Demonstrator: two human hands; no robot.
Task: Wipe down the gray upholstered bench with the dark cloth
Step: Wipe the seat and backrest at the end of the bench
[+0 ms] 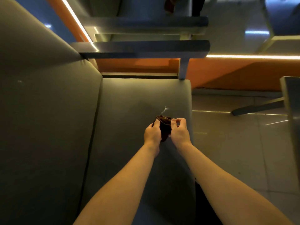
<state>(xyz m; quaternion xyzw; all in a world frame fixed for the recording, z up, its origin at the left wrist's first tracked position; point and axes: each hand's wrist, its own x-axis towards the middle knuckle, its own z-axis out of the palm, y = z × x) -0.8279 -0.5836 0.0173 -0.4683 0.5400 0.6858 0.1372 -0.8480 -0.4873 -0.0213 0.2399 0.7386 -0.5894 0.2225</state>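
Glossy tiled floor (pixel 227 143), orange wall panel (pixel 227 70), glowing light strip (pixel 251 56), gray table base (pixel 259 107)

Head camera looks steeply down, close over the bench seat (pixel 133 101).

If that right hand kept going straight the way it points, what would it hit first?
Probably the pale mark on the gray bench seat, just beyond the dark cloth that the right hand grips, though the hand's height above the seat is unclear.

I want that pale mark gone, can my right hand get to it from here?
Probably yes: the pale mark sits on the bench just past the dark cloth your right hand holds, nothing between.
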